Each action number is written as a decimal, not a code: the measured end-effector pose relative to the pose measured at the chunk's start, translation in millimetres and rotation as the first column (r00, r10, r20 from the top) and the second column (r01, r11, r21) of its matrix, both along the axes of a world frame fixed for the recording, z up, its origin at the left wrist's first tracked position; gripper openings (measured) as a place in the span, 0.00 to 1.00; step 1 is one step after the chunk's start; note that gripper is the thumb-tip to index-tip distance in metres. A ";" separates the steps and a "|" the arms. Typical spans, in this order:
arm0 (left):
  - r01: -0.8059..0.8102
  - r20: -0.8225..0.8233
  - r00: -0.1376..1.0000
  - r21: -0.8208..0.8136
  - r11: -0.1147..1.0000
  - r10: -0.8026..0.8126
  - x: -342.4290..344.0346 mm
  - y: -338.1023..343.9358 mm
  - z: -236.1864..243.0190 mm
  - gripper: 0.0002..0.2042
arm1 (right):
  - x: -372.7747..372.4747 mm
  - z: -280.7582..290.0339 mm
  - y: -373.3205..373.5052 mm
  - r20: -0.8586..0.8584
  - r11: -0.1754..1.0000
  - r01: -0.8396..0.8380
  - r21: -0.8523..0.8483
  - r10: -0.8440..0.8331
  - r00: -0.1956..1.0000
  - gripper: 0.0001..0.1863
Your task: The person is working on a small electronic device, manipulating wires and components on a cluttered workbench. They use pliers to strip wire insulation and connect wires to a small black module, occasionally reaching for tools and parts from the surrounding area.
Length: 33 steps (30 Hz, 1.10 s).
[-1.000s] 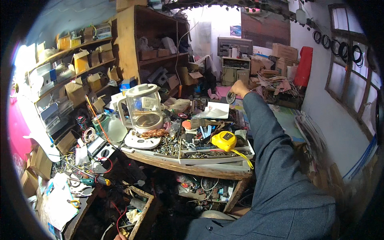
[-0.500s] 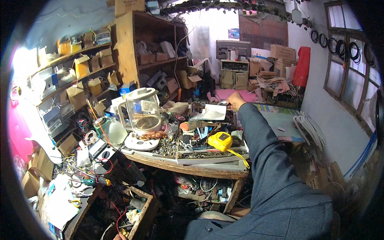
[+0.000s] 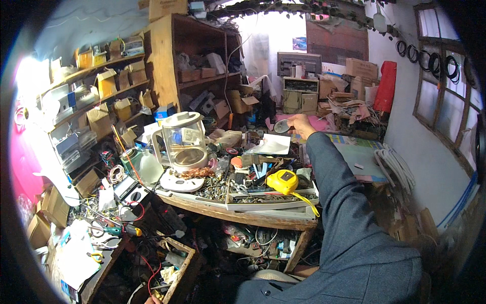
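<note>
My right hand (image 3: 302,125) is stretched out over the far part of the cluttered workbench. Its fingers are closed on the edge of a small round grey disc (image 3: 281,126), tilted so one face shows; its exact kind I cannot make out. Just under it lies a sheet of white paper (image 3: 272,144). At the bottom edge only the fingertips of my left hand (image 3: 152,300) show, pinched where a red wire (image 3: 151,283) runs down to them, beside an open wooden drawer (image 3: 183,271). The rest of that hand is out of frame.
A clear jug-like appliance (image 3: 183,144) stands on the bench near copper wire (image 3: 197,173) and loose screws. A yellow tape measure (image 3: 282,181) lies at the front edge. Box-filled shelves (image 3: 101,76) line the left; a meter (image 3: 132,195) sits below them.
The grey disc in my right hand has turned so its round face now shows. The view has shifted slightly. My left fingertips stay at the bottom edge by the red wire.
</note>
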<state>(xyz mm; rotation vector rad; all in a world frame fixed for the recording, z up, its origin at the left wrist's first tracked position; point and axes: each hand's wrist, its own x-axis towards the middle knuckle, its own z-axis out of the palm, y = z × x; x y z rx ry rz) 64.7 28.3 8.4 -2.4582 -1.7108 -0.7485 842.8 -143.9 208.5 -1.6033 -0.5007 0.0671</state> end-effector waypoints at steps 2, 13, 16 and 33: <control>-0.005 -0.001 1.000 -0.011 1.000 0.005 0.2 -0.9 1.3 0.17 | -2.2 2.3 8.0 -0.042 0.998 -0.062 0.007 0.063 0.997 0.15; 0.044 0.024 0.999 -0.043 0.998 -0.043 3.1 4.5 -2.2 0.17 | 29.9 -4.6 75.9 0.242 0.974 -0.118 -0.195 0.165 0.956 0.05; -0.011 0.018 1.000 -0.041 0.999 0.011 -12.7 -5.1 -0.9 0.17 | -20.9 -7.7 133.0 0.108 0.943 -0.024 -0.333 0.063 0.992 0.08; -0.010 0.019 1.000 0.022 1.000 0.010 -4.9 1.8 -7.9 0.16 | -42.6 -6.3 130.9 0.377 0.818 0.016 -0.576 0.248 0.893 0.13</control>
